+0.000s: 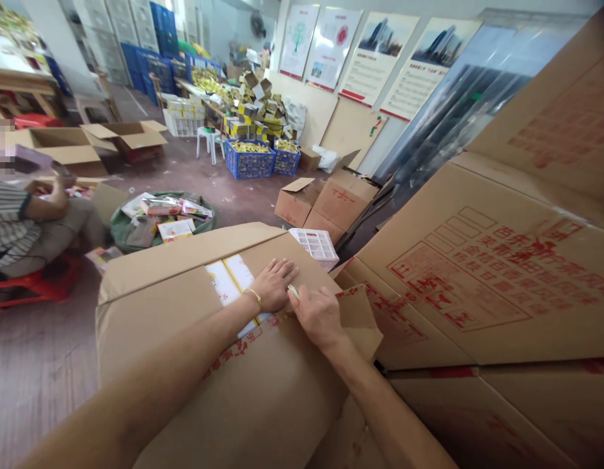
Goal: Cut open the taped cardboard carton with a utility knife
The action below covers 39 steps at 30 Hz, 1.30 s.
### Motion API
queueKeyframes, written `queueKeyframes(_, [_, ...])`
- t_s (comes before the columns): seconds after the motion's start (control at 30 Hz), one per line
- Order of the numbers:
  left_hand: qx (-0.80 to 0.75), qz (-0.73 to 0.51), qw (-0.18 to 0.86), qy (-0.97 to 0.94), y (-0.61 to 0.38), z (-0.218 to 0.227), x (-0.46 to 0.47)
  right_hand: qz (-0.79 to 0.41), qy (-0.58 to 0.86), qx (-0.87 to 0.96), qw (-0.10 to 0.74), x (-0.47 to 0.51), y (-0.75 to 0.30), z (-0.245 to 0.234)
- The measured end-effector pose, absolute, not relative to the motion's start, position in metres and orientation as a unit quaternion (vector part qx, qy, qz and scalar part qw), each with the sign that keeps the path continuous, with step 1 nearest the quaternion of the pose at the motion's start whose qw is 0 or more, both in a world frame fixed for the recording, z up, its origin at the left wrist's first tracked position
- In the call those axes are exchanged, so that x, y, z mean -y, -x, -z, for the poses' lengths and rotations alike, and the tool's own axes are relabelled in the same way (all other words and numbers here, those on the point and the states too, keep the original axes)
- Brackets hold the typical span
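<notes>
A large brown cardboard box (185,339) with red print stands right in front of me, its top flaps folded inward. Between the flaps, white packages (228,277) with yellow lines show inside. My left hand (277,283) lies flat on the flap at the right of this gap, fingers stretched out, a gold bracelet on the wrist. Close beside it, my right hand (317,316) is closed round a small pale object (293,291), which sticks out past the thumb; its kind is mostly hidden. An open flap (363,319) angles out beyond my right hand.
Stacked printed cartons (458,260) rise close on my right. A white plastic basket (314,244) and open boxes (343,198) lie beyond. A seated person (33,221) is at the left, near a green sack (160,218) of packages. Blue crates (250,163) stand farther back.
</notes>
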<state>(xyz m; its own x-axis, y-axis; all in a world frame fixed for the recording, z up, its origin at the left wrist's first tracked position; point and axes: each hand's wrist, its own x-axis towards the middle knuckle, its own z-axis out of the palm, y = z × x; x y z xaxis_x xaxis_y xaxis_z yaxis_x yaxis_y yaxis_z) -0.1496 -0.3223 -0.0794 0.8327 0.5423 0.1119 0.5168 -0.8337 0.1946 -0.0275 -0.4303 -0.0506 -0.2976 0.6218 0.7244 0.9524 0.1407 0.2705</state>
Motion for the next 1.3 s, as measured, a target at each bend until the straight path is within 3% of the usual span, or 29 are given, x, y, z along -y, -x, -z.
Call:
queueKeyframes(0.63, [-0.284, -0.131, 0.113, -0.943, 0.150, 0.087, 0.322, 0.343, 0.505, 0.754, 0.244, 0.442, 0.021, 0.049])
queueKeyframes(0.83, [-0.308, -0.140, 0.192, -0.921, 0.173, 0.060, 0.355, 0.335, 0.503, 0.753, 0.260, 0.437, 0.018, 0.050])
queueKeyframes(1.03, [-0.459, -0.016, 0.261, -0.849, 0.174, 0.018, 0.419, 0.327, 0.527, 0.739, 0.262, 0.440, 0.017, 0.046])
queueKeyframes(1.13, [-0.512, 0.019, 0.260, -0.819, 0.162, 0.006, 0.428, 0.215, 0.634, 0.726, 0.159, 0.432, 0.014, 0.031])
queueKeyframes(1.3, [-0.524, 0.019, 0.225, -0.821, 0.152, 0.000, 0.428, -0.166, 0.683, 0.711, -0.009, 0.377, 0.013, -0.001])
